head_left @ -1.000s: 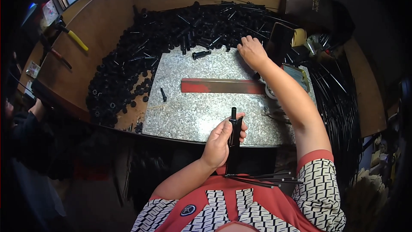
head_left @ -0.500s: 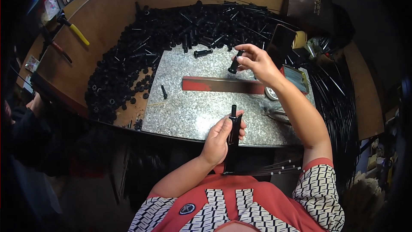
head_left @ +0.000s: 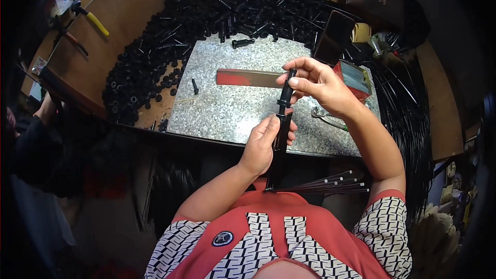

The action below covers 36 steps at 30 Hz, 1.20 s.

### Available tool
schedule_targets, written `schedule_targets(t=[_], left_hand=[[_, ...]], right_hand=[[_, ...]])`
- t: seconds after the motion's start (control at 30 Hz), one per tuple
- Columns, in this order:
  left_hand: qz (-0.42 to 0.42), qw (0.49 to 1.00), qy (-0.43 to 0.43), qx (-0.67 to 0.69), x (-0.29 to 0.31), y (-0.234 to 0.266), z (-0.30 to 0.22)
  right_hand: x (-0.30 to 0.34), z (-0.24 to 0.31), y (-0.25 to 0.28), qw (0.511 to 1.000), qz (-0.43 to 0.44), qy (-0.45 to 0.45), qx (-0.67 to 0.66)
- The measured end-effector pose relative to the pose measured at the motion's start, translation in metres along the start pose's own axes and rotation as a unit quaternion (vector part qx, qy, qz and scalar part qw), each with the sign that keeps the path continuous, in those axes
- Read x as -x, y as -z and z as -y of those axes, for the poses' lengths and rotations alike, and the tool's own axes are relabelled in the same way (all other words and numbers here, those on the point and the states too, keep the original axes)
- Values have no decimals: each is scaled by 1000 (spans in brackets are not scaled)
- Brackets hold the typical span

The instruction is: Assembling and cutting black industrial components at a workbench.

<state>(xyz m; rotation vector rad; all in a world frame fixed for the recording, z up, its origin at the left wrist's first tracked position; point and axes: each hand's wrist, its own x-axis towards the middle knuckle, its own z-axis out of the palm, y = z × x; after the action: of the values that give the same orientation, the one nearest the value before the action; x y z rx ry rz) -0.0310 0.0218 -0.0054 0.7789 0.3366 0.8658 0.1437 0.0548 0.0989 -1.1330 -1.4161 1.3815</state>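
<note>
My left hand [head_left: 261, 144] is closed around a black umbrella frame [head_left: 279, 143], held upright in front of me at the slab's near edge. Thin dark rods with pale tips [head_left: 341, 179] stick out to the right by its lower end. Between the thumb and fingers of my right hand [head_left: 318, 85] is a black ridged handle [head_left: 289, 87]. The handle's lower end meets the top of the frame's shaft; how far the shaft goes in is hidden. Behind my right fingers lies a red and grey flat bar [head_left: 248, 77].
A speckled slab [head_left: 206, 119] carries a loose black handle [head_left: 243, 43], a small black piece [head_left: 195, 87] and pliers [head_left: 328, 117]. Black parts [head_left: 150, 51] are heaped behind and left. At right stand a red box [head_left: 354, 80] and long black rods [head_left: 405, 119]. Another person's arm [head_left: 46, 108] shows far left.
My right hand has brought the handle down and toward me, onto the top of the frame's shaft. The left hand keeps its grip. The whole view has shifted slightly.
</note>
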Motion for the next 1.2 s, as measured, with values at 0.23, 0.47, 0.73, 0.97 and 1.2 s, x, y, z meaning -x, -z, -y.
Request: schedule_targets(t=[0.23,0.47,0.73,0.97,1.2], left_hand=[[-5,1000,-13,0,1,-2,1],[-12,1000,-11,-6,1,-1,-1],[-14,1000,-13,-22,1,-1,0],[-17,997,-40,-63,3,-1,3],[-17,995,-47,-84,5,-1,1]], right_hand=[[-1,-4,-7,999,21,15,35],[1,9,-15,984,15,4,177],[4,13,-18,973,16,13,230],[5,23,-33,937,-13,45,347],[-1,28,-31,904,38,95,415]])
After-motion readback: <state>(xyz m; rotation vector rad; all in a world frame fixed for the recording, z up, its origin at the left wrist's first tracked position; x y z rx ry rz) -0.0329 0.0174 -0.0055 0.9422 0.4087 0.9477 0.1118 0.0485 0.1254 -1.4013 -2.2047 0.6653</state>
